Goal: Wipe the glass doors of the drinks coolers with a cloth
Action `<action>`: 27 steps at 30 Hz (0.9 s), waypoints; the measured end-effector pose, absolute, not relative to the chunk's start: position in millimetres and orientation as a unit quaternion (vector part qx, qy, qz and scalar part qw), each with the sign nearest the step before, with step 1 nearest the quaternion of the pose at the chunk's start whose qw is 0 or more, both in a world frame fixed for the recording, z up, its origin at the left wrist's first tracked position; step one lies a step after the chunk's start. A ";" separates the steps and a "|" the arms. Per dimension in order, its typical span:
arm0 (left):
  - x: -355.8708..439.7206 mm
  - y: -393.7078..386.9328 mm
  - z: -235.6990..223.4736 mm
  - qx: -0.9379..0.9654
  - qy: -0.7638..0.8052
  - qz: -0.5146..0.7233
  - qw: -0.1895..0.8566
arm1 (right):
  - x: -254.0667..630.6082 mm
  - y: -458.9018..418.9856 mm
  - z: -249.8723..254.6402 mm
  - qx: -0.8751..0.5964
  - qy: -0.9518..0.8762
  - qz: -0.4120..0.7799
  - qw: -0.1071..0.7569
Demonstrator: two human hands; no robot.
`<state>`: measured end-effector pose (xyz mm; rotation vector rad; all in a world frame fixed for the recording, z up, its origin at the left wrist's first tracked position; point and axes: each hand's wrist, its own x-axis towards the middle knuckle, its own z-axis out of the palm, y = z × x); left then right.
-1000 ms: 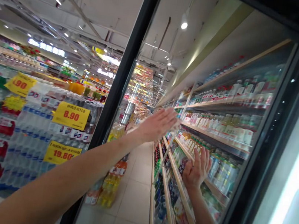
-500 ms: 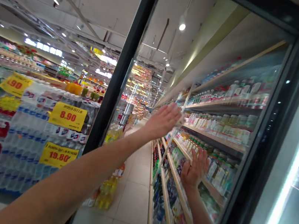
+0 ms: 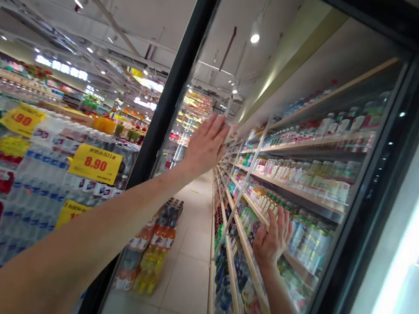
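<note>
My left hand [image 3: 206, 145] is raised with flat fingers against the glass door of a drinks cooler [image 3: 318, 63], close to the door's black frame. A small pale cloth [image 3: 230, 134] shows at its fingertips, though its exact kind is hard to tell. Lower down, my right hand [image 3: 273, 238] rests spread open on the same glass, holding nothing. Rows of bottled drinks stand on wooden-edged shelves [image 3: 299, 191] behind the glass near it.
Left of the black door frame [image 3: 167, 103], shrink-wrapped bottled water [image 3: 29, 203] stands stacked with yellow price signs. A low stack of bottled drinks [image 3: 149, 268] sits on the tiled aisle floor [image 3: 186, 285], and a bright lit cooler edge [image 3: 408, 249] runs along the right.
My left hand has slid left and up across the glass, carrying the pale cloth along. My right hand has stayed almost in place.
</note>
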<state>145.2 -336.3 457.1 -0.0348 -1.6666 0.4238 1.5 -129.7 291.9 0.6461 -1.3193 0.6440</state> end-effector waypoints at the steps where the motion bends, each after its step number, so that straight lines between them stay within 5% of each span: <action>1: 146.0 -337.8 457.7 0.009 -0.723 0.168 0.670 | 1.6 -129.8 292.0 0.288 -0.591 0.288 0.696; 8: 142.4 -324.6 398.3 -0.244 -0.771 0.363 0.462 | 1.1 -130.4 292.2 0.292 -0.582 0.286 0.703; 15: 164.5 -365.3 434.0 -0.008 -0.722 0.194 0.664 | -1.4 -130.4 290.9 0.291 -0.587 0.290 0.697; 23: 179.5 -359.8 334.4 -0.259 -0.781 0.380 0.423 | -0.3 -130.9 291.3 0.291 -0.582 0.286 0.703; 27: 184.0 -373.4 365.5 -0.102 -0.776 0.289 0.551 | -0.1 -131.6 291.0 0.290 -0.585 0.287 0.701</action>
